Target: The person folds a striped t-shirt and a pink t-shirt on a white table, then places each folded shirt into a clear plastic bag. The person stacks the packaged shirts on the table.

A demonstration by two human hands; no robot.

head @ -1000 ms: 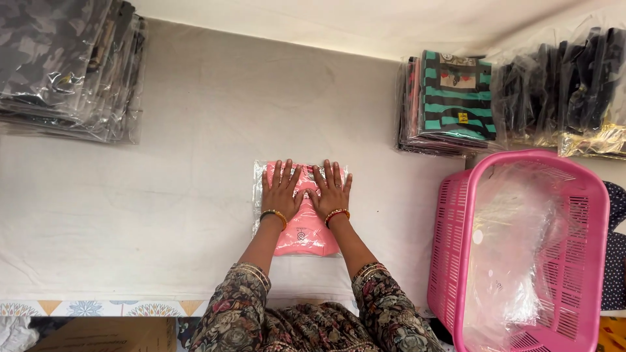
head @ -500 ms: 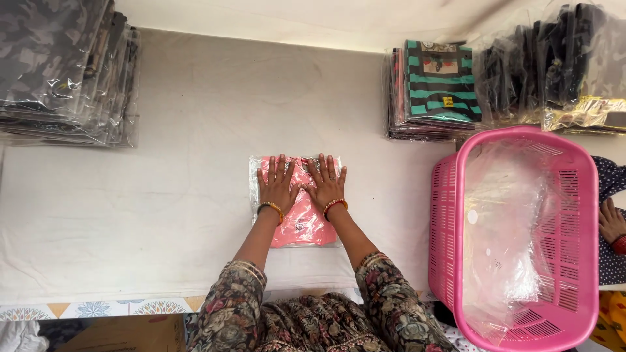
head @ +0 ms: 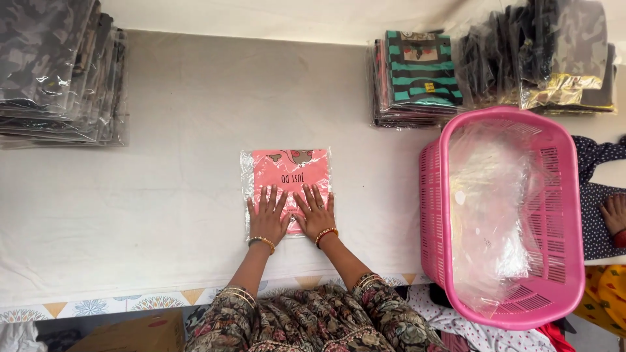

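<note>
A folded pink garment in a clear plastic bag (head: 290, 168) lies flat on the white cloth-covered table (head: 163, 195). Both my hands press down on its near half, palms flat and fingers spread. My left hand (head: 267, 214) covers the lower left part, my right hand (head: 314, 212) the lower right part, side by side and nearly touching. Each wrist wears a bangle. The far half of the packet, with its printed design, is uncovered.
A pink plastic basket (head: 435, 189) lined with clear plastic bags stands at the right. Stacks of bagged garments sit at the far left (head: 59, 72), far centre-right (head: 417, 75) and far right (head: 541, 58). Another person's hand (head: 614, 215) shows at the right edge.
My hands have slid along the packet toward me, from its far part to its near half, uncovering the printed far end. The view has shifted slightly.
</note>
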